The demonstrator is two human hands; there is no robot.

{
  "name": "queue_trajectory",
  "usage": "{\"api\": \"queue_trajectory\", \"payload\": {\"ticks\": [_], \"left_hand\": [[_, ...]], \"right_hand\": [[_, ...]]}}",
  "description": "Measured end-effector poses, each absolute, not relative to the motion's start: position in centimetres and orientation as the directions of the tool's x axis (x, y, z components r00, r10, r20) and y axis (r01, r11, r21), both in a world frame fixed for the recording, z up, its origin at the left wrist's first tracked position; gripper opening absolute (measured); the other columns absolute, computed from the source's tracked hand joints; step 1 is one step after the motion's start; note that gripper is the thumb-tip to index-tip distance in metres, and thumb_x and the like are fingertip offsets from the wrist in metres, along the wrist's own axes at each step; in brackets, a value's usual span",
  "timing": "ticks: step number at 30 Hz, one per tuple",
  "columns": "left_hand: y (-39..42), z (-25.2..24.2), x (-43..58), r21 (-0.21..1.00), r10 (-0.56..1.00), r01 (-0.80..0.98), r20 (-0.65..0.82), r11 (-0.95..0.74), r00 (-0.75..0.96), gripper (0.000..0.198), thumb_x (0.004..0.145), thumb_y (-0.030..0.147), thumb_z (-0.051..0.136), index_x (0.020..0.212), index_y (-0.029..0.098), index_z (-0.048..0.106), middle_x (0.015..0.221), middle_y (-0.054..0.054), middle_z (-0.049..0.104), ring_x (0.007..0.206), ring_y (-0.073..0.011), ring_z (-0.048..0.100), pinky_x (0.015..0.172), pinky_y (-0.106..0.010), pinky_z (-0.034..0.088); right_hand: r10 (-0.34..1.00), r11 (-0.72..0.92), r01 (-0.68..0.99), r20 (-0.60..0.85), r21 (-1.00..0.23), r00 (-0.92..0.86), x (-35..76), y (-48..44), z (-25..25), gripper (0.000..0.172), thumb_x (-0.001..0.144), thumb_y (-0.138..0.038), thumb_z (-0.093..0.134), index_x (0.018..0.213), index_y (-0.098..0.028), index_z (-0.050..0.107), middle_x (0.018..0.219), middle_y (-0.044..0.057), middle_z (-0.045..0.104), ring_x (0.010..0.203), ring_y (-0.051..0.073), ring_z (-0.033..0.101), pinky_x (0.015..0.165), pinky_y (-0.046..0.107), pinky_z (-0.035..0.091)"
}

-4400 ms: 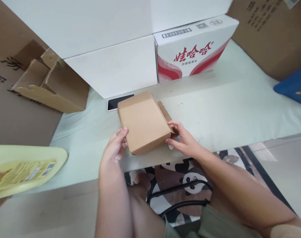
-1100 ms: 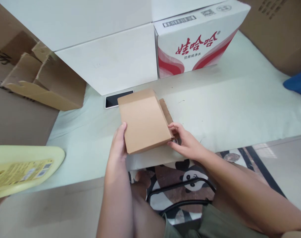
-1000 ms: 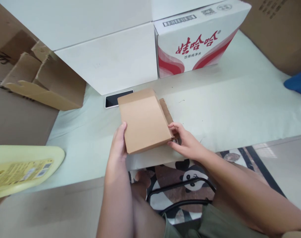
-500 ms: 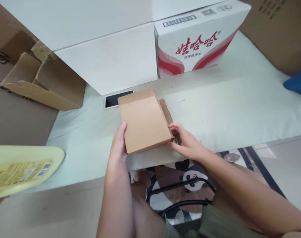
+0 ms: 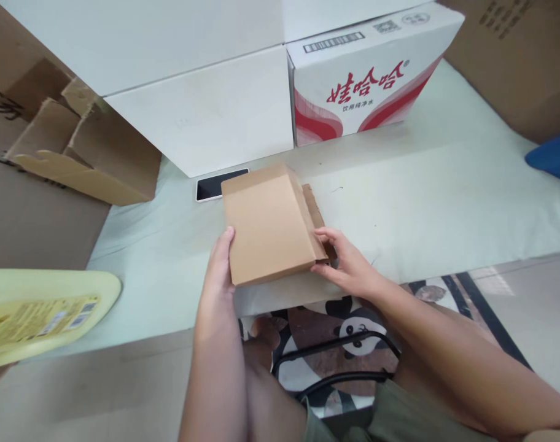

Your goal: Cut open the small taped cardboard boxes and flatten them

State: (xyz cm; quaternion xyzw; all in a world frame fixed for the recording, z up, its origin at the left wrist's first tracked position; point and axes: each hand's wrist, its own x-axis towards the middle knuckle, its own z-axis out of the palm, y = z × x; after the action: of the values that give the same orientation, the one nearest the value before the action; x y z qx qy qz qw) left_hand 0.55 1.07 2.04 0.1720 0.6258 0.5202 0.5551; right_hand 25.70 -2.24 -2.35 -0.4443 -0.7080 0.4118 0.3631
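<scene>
A plain brown cardboard box [image 5: 271, 230] is tilted between my two hands, over the near part of the table. My left hand [image 5: 220, 264] grips its left side, thumb on the edge and the other fingers hidden beneath. At the right end, flaps stick out, and my right hand [image 5: 344, 261] pinches the near flap by the box's lower right corner. Beyond the box's upper left corner lies a phone [image 5: 215, 185] with a dark screen, partly covered by the box.
White cartons [image 5: 206, 123] stand along the back, one a printed red-and-white carton [image 5: 363, 92]. An opened brown carton [image 5: 109, 153] is at left, near a yellow-green plastic item [image 5: 100, 294]. A blue object [image 5: 554, 156] sits at the right edge of the pale green cloth [image 5: 422, 196].
The box's right side has opened out a little under my right hand, showing more of the flap there. My left hand keeps its hold.
</scene>
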Motion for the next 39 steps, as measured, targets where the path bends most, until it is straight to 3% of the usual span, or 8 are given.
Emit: {"api": "queue_trajectory", "payload": {"ticks": [6, 12, 23, 31, 39], "left_hand": [[1.0, 1.6, 0.4, 0.857, 0.822, -0.36, -0.481, 0.368, -0.306, 0.043, 0.068, 0.051, 0.078, 0.09, 0.014, 0.074, 0.087, -0.013, 0.078, 0.095, -0.0325, 0.076, 0.077, -0.037, 0.062], [0.9, 1.2, 0.2, 0.879, 0.853, -0.333, -0.44, 0.343, -0.283, 0.053, 0.064, 0.056, 0.082, 0.095, 0.013, 0.074, 0.093, -0.015, 0.079, 0.099, -0.0347, 0.075, 0.08, -0.039, 0.063], [1.1, 1.1, -0.7, 0.909, 0.841, -0.236, -0.41, 0.344, -0.352, 0.054, 0.055, 0.054, 0.09, 0.084, 0.015, 0.066, 0.076, -0.01, 0.075, 0.086, -0.0326, 0.077, 0.078, -0.042, 0.063], [0.8, 2.0, 0.1, 0.894, 0.835, -0.287, -0.431, 0.344, -0.342, 0.039, 0.069, 0.047, 0.084, 0.087, 0.015, 0.071, 0.09, -0.014, 0.078, 0.098, -0.0342, 0.076, 0.083, -0.043, 0.063], [0.8, 1.5, -0.3, 0.89, 0.849, -0.309, -0.427, 0.335, -0.31, 0.045, 0.064, 0.051, 0.086, 0.089, 0.015, 0.074, 0.088, -0.012, 0.079, 0.09, -0.0309, 0.077, 0.078, -0.038, 0.064]], "right_hand": [[0.962, 0.253, 0.426, 0.177, -0.869, -0.209, 25.9, -2.3, -2.4, 0.061, 0.084, -0.035, 0.07, 0.137, -0.027, 0.042, 0.138, 0.015, 0.054, 0.128, 0.037, 0.055, 0.107, 0.061, 0.047], [0.968, 0.232, 0.391, 0.17, -0.89, -0.187, 25.8, -2.2, -2.3, 0.06, 0.086, -0.036, 0.065, 0.137, -0.025, 0.037, 0.133, 0.015, 0.058, 0.12, 0.032, 0.063, 0.101, 0.051, 0.054], [0.972, 0.196, 0.36, 0.132, -0.912, -0.195, 25.8, -2.2, -1.8, 0.058, 0.086, -0.037, 0.062, 0.136, -0.024, 0.036, 0.134, 0.016, 0.056, 0.12, 0.032, 0.062, 0.1, 0.05, 0.053], [0.97, 0.193, 0.345, 0.126, -0.918, -0.208, 25.8, -2.3, -1.8, 0.054, 0.088, -0.037, 0.06, 0.136, -0.025, 0.037, 0.129, 0.014, 0.061, 0.113, 0.03, 0.065, 0.098, 0.048, 0.055], [0.965, 0.196, 0.351, 0.117, -0.916, -0.234, 25.8, -2.3, -1.4, 0.054, 0.089, -0.038, 0.058, 0.137, -0.024, 0.037, 0.129, 0.015, 0.063, 0.108, 0.029, 0.068, 0.091, 0.046, 0.057]]}}
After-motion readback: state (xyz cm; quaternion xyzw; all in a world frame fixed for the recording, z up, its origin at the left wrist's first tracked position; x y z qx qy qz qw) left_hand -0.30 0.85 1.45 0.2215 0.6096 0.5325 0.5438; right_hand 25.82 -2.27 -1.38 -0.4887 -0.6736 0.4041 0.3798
